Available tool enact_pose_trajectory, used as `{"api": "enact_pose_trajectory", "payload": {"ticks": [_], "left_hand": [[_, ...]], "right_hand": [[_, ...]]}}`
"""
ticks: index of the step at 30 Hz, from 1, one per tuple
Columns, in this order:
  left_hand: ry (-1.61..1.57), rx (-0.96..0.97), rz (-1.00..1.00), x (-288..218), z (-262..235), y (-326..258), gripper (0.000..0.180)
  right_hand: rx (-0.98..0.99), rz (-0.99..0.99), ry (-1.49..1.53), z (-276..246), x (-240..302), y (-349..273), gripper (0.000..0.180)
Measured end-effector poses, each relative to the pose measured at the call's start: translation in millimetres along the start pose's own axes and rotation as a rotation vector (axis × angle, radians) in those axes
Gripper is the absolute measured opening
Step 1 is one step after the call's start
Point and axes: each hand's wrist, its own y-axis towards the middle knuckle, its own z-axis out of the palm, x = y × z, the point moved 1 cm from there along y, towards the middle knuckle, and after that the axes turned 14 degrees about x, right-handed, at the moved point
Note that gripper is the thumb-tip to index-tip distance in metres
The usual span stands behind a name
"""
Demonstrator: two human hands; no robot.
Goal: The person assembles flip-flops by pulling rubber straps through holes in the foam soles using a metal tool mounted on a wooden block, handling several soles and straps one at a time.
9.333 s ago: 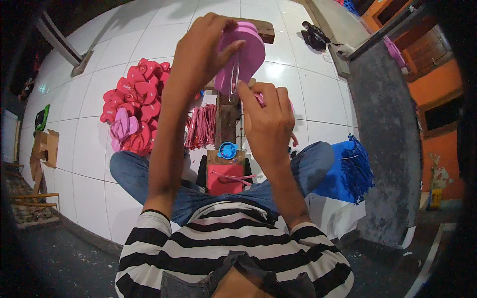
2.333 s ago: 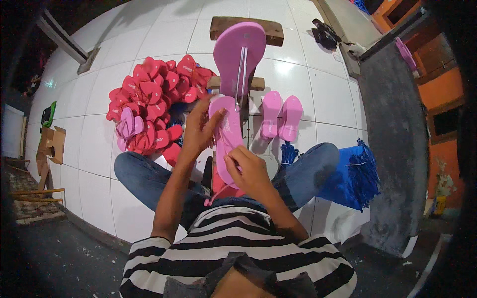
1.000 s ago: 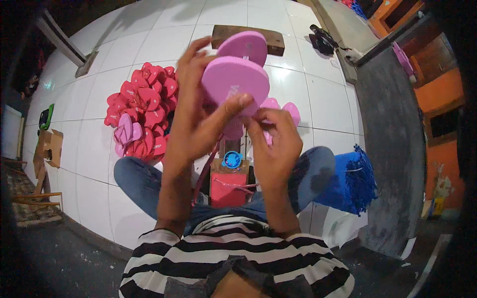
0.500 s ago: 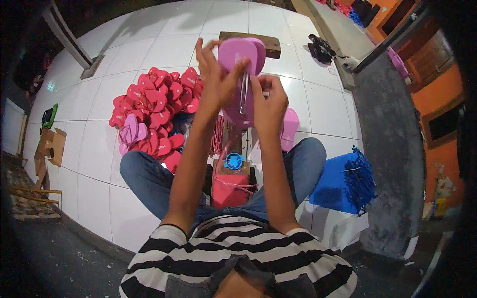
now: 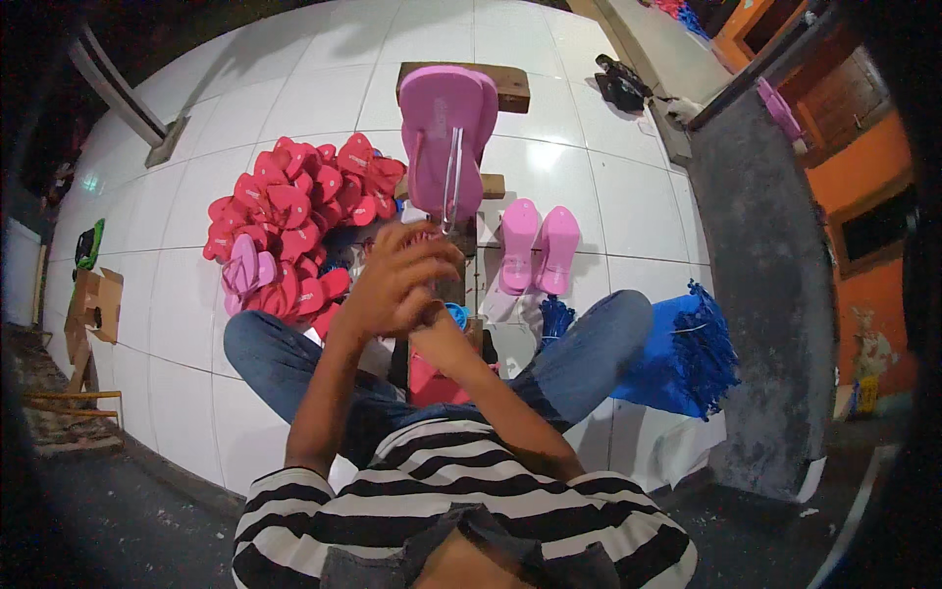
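A pair of lilac flip-flop soles (image 5: 442,98), one over the other, stands at the far end of a wooden bench in front of me. A long, thin, shiny metal tool with two prongs (image 5: 452,177) runs down their front. My left hand (image 5: 402,280) is just below the soles' near end, its fingers bent and apart with nothing visible in them. Beneath and behind it is my right hand (image 5: 432,319), its fingers mostly hidden. Near my wrists, a small blue cup (image 5: 456,315) shows in part, with a pinkish-red pad (image 5: 440,383) closer to me.
Left lies a heap of red flip-flops (image 5: 294,211) with a lilac pair (image 5: 247,267) on it. Right are two pink soles (image 5: 538,245), blue straps (image 5: 555,319), and a blue sheet (image 5: 662,358) bearing more blue straps (image 5: 708,339). Wooden blocks (image 5: 512,88) stand behind the soles.
Both hands have come down from the soles toward me, with the right crossing under the left. The soles and metal tool now stand without my hands around their upper part.
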Motion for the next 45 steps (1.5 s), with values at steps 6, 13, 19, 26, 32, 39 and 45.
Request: {"api": "enact_pose_trajectory", "payload": {"ticks": [6, 13, 19, 26, 32, 39, 45], "left_hand": [[0.241, 0.065, 0.001, -21, 9, 5, 0.023], [0.083, -0.430, -0.155, -30, 59, 36, 0.029], [-0.283, -0.761, -0.234, -13, 54, 24, 0.018], [-0.102, -0.621, -0.329, 30, -50, 77, 0.035], [0.012, -0.512, -0.265, 22, -68, 84, 0.035], [-0.454, -0.510, -0.268, 9, -59, 81, 0.026], [-0.809, -0.641, -0.191, -3, -35, 69, 0.026]], "right_hand": [[-0.200, 0.196, -0.110, -60, 85, -68, 0.023], [-0.647, -0.331, -0.003, -57, 110, -28, 0.025], [-0.427, -0.508, -0.213, -46, 155, -10, 0.029], [0.150, -0.523, -0.243, -70, 152, 6, 0.039], [0.248, -0.416, -0.171, -76, 151, 15, 0.038], [0.164, -0.377, 0.382, -79, 108, 41, 0.029], [-0.296, -0.502, -0.277, -69, 138, 10, 0.036]]}}
